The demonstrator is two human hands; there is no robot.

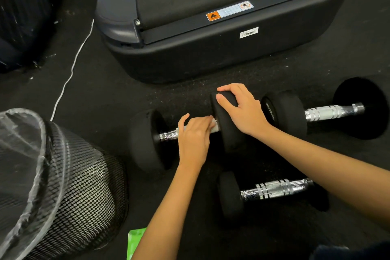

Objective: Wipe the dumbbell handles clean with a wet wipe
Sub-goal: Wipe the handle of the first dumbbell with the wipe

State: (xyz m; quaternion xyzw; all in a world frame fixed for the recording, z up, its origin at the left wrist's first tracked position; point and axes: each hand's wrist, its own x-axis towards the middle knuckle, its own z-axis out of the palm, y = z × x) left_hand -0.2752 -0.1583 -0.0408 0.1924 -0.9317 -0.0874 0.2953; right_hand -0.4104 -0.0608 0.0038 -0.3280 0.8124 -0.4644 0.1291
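Three black dumbbells with chrome handles lie on the dark floor. My left hand [194, 139] is wrapped over the handle of the middle dumbbell [147, 141] and presses a white wet wipe [214, 127] round it, close to the right weight. My right hand [238, 107] grips the top of that dumbbell's right weight [228, 133]. A second dumbbell [329, 112] lies to the right, its handle bare. The third dumbbell [274, 190] lies nearer to me, under my right forearm.
A black mesh bin [80, 186] with a clear liner stands at the left. A green wipe packet [135, 240] lies by my left forearm. The treadmill's rear end [211, 55] is just beyond the dumbbells. A white cable [71, 72] runs across the floor.
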